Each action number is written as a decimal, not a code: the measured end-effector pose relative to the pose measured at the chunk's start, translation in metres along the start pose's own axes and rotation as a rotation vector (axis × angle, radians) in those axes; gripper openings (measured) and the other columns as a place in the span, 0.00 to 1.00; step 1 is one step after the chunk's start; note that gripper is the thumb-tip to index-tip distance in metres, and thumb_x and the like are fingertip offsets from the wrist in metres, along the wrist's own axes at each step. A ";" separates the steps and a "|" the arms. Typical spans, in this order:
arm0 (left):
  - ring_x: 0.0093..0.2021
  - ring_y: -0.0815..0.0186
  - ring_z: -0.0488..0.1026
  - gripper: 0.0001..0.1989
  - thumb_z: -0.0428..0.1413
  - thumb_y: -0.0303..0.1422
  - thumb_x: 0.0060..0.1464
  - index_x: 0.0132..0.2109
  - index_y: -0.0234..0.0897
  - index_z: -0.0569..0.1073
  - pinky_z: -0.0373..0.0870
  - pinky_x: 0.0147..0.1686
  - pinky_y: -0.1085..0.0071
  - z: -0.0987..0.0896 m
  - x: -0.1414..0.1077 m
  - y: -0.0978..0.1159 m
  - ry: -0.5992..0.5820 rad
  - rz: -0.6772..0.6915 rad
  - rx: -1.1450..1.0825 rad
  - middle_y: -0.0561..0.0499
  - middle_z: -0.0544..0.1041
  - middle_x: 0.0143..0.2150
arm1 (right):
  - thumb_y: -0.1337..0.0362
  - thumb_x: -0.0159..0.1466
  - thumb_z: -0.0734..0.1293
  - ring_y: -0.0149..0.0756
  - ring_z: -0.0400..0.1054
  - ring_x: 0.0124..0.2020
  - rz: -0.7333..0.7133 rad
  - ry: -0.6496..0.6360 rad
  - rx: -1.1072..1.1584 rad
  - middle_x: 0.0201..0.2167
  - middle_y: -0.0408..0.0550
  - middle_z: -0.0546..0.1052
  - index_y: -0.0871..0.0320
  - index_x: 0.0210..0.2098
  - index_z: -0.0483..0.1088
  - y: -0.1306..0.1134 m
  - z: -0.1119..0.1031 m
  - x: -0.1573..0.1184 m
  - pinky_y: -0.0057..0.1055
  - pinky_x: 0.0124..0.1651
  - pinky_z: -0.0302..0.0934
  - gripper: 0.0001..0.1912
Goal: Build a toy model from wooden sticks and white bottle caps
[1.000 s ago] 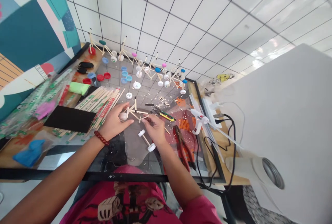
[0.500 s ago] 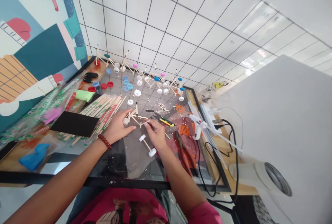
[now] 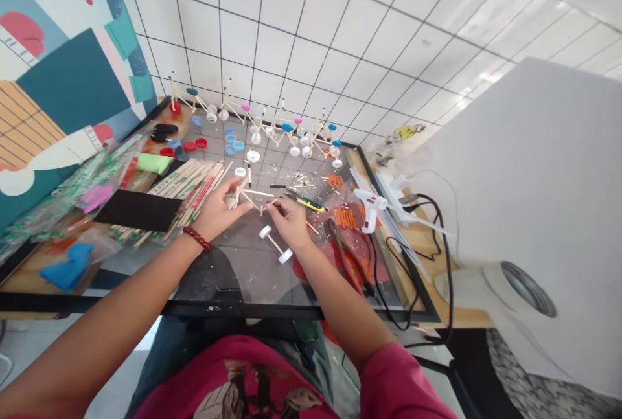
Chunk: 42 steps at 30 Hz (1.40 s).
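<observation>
My left hand wraps round one end of a small frame of wooden sticks, where a white cap wheel shows beside the fingers. A short black-tipped stick stands up from this frame. At its right side my right hand pinches a stick end between thumb and forefinger; whether that piece is joined to the frame I cannot tell. Just below the right fingertips, a wooden axle with two white cap wheels lies on the glass tabletop.
Bundled sticks and a black sheet lie left. Finished stick models and loose bottle caps line the back. A yellow cutter, pliers and a white glue gun with its cable are at right.
The camera view has shifted, so the table sits slightly higher in the picture. Both hands keep their hold on the stick frame, with little movement between them.
</observation>
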State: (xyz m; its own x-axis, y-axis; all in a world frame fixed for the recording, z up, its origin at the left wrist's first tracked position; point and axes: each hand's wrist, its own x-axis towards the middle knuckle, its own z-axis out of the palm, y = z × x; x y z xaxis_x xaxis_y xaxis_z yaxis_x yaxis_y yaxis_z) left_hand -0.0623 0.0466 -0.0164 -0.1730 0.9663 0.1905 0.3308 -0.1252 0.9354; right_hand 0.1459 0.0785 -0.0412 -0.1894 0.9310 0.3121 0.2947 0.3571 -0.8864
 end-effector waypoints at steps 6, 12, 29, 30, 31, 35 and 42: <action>0.63 0.47 0.78 0.34 0.70 0.45 0.46 0.58 0.38 0.77 0.71 0.67 0.48 0.001 0.004 0.001 0.022 0.025 -0.030 0.40 0.82 0.59 | 0.53 0.63 0.72 0.40 0.78 0.34 0.054 0.000 0.097 0.33 0.46 0.85 0.53 0.38 0.83 0.005 0.005 0.003 0.36 0.41 0.75 0.12; 0.63 0.46 0.77 0.36 0.71 0.46 0.44 0.59 0.36 0.76 0.72 0.65 0.48 -0.002 0.001 0.004 0.012 0.000 -0.068 0.36 0.81 0.61 | 0.55 0.61 0.73 0.41 0.79 0.34 0.049 -0.012 0.142 0.33 0.47 0.85 0.55 0.40 0.83 0.006 0.006 0.005 0.37 0.42 0.75 0.12; 0.45 0.54 0.79 0.26 0.68 0.41 0.46 0.52 0.35 0.79 0.74 0.55 0.55 0.008 0.012 0.004 -0.005 -0.014 0.060 0.48 0.81 0.40 | 0.60 0.66 0.69 0.38 0.76 0.34 0.038 -0.029 0.034 0.32 0.45 0.84 0.56 0.37 0.82 -0.001 -0.001 0.003 0.32 0.41 0.70 0.09; 0.45 0.55 0.79 0.25 0.68 0.40 0.45 0.51 0.35 0.80 0.75 0.55 0.56 0.008 0.013 0.004 -0.008 -0.016 0.052 0.48 0.81 0.40 | 0.60 0.66 0.69 0.38 0.76 0.34 0.048 -0.027 0.035 0.32 0.45 0.83 0.56 0.37 0.82 -0.001 -0.001 0.002 0.32 0.41 0.70 0.09; 0.44 0.55 0.79 0.24 0.68 0.40 0.45 0.50 0.35 0.80 0.75 0.54 0.56 0.008 0.013 0.003 -0.008 -0.017 0.044 0.48 0.81 0.40 | 0.60 0.66 0.69 0.38 0.76 0.34 0.057 -0.022 0.037 0.32 0.45 0.83 0.56 0.36 0.81 -0.002 -0.002 0.002 0.32 0.41 0.70 0.09; 0.46 0.54 0.79 0.25 0.67 0.38 0.45 0.52 0.36 0.80 0.74 0.56 0.55 0.011 0.012 0.001 0.009 -0.011 0.025 0.48 0.82 0.40 | 0.59 0.66 0.68 0.37 0.75 0.34 0.064 0.002 0.057 0.32 0.45 0.82 0.56 0.35 0.80 -0.001 -0.001 0.000 0.32 0.41 0.69 0.10; 0.49 0.52 0.80 0.27 0.67 0.38 0.47 0.56 0.36 0.79 0.74 0.59 0.54 0.013 0.010 0.001 0.015 -0.003 0.043 0.47 0.84 0.43 | 0.57 0.66 0.68 0.35 0.72 0.32 0.093 0.038 0.055 0.29 0.43 0.79 0.56 0.34 0.78 0.004 0.002 0.000 0.31 0.40 0.68 0.11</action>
State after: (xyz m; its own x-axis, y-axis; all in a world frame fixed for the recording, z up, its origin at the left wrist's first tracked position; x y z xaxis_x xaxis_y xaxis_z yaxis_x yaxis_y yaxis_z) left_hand -0.0515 0.0595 -0.0176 -0.1879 0.9630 0.1930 0.3694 -0.1127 0.9224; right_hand 0.1450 0.0798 -0.0452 -0.1280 0.9625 0.2394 0.2571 0.2653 -0.9293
